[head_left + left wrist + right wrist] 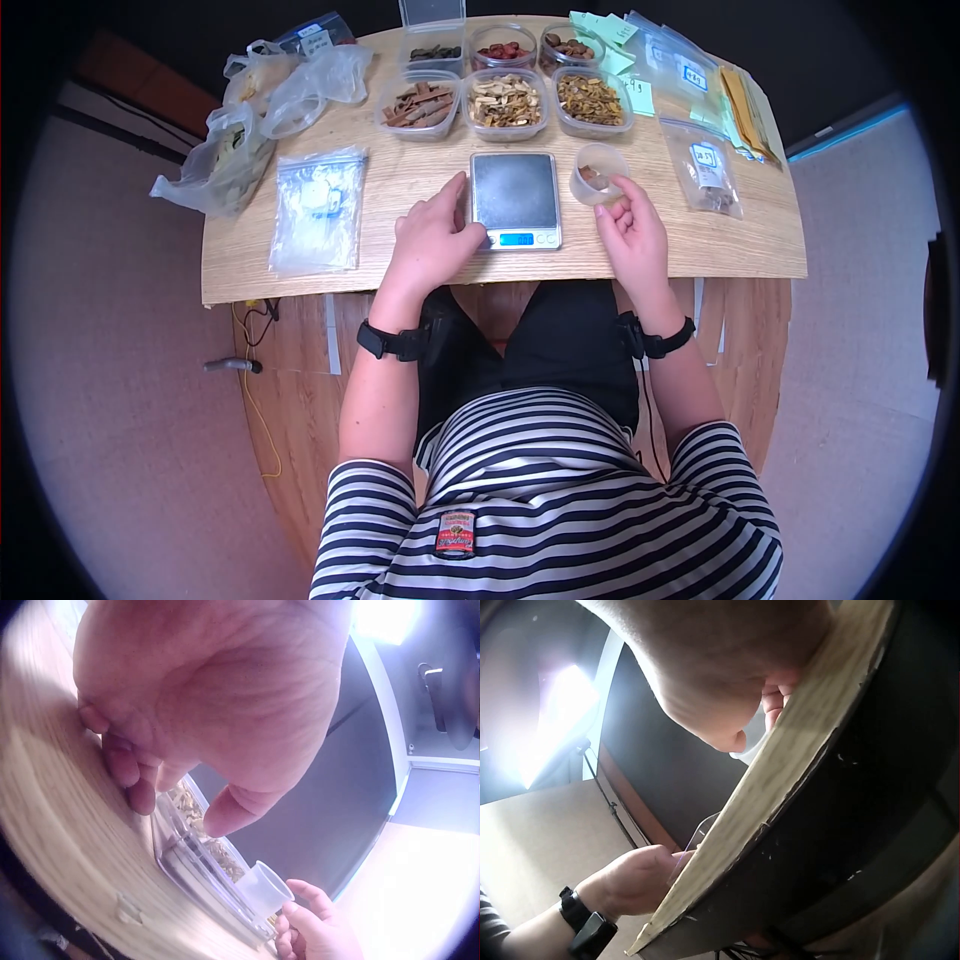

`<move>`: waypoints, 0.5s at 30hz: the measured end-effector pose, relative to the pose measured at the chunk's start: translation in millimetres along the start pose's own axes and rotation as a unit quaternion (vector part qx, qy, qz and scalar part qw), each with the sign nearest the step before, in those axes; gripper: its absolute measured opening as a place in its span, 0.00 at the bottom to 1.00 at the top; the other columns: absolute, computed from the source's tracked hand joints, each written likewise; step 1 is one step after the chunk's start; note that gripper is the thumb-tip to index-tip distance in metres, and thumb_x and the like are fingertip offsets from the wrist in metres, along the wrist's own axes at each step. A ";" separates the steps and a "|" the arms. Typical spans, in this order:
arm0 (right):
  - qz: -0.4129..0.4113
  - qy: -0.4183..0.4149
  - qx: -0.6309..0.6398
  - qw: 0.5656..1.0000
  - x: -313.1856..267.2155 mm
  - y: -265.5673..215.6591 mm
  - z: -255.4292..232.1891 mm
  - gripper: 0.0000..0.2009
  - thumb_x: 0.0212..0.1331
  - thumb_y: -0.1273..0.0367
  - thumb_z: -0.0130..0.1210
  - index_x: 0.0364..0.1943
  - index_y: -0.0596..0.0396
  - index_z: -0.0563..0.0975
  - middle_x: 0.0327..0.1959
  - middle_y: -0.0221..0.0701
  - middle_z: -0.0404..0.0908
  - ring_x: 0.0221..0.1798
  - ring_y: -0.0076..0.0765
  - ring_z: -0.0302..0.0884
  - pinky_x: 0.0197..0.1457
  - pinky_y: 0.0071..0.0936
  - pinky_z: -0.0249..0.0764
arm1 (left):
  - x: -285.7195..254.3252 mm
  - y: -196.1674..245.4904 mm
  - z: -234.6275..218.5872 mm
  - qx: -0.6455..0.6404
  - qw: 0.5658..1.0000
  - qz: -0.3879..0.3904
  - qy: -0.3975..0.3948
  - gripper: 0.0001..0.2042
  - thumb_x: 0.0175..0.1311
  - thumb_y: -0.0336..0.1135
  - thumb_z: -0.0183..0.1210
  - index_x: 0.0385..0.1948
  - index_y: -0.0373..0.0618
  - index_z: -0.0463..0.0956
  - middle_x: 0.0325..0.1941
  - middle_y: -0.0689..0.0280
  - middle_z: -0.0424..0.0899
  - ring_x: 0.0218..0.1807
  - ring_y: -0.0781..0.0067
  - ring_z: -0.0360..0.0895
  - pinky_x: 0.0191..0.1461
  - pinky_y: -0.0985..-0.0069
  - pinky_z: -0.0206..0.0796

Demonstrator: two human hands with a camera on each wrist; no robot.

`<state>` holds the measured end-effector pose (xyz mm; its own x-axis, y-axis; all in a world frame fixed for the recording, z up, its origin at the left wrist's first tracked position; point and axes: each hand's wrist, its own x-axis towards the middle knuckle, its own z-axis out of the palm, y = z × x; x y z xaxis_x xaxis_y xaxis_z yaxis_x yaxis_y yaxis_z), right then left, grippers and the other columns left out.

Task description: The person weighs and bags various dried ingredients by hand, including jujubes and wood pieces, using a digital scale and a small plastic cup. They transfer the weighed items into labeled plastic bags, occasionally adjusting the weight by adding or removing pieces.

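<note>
A digital scale with a lit display lies near the table's front edge, its platform bare. The left hand rests at its left side, thumb by the lower left corner and fingers along the edge. Right of the scale, the right hand pinches the rim of a small clear cup with a few brown pieces in it. The left wrist view shows the cup between the right hand's thumb and finger. In the right wrist view the cup is mostly hidden behind the right hand.
Open tubs of dried goods, among them bark strips and pale slices, stand behind the scale. Plastic bags lie left, with knotted bags beyond. A labelled bag, green papers and brown envelopes lie right.
</note>
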<state>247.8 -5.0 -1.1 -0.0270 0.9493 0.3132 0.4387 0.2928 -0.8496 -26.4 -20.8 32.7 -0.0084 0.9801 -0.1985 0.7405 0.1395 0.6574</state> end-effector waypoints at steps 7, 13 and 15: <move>-0.048 -0.003 -0.069 0.996 14.8 -26.3 -3.8 0.08 0.63 0.72 0.62 0.43 0.59 0.80 0.31 0.33 0.77 0.30 0.30 0.75 0.35 0.27 0.73 | 0.0 0.2 -0.4 -0.009 1.000 -0.009 0.000 0.38 0.52 0.46 0.58 0.70 0.42 0.67 0.38 0.60 0.84 0.50 0.56 0.78 0.61 0.59 0.61; -0.081 -0.109 -0.045 0.990 21.2 -55.6 11.2 0.07 0.63 0.69 0.61 0.42 0.55 0.81 0.34 0.35 0.80 0.33 0.36 0.81 0.37 0.32 0.76 | 1.4 -2.5 1.9 -0.009 1.000 -0.007 0.004 0.38 0.52 0.46 0.58 0.69 0.42 0.67 0.39 0.59 0.84 0.50 0.55 0.78 0.61 0.59 0.61; -0.086 -0.133 -0.064 0.985 22.5 -59.8 17.9 0.07 0.63 0.69 0.61 0.42 0.55 0.81 0.35 0.35 0.81 0.34 0.38 0.82 0.38 0.33 0.77 | 0.9 -1.2 1.1 -0.009 1.000 -0.008 0.003 0.38 0.52 0.46 0.58 0.69 0.42 0.67 0.40 0.59 0.84 0.51 0.55 0.78 0.61 0.59 0.61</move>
<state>204.9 0.9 49.1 -0.3374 0.8881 0.3121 0.5159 0.4518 -0.7278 -26.5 -20.2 30.9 -0.0248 0.9784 -0.2051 0.7286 0.1581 0.6664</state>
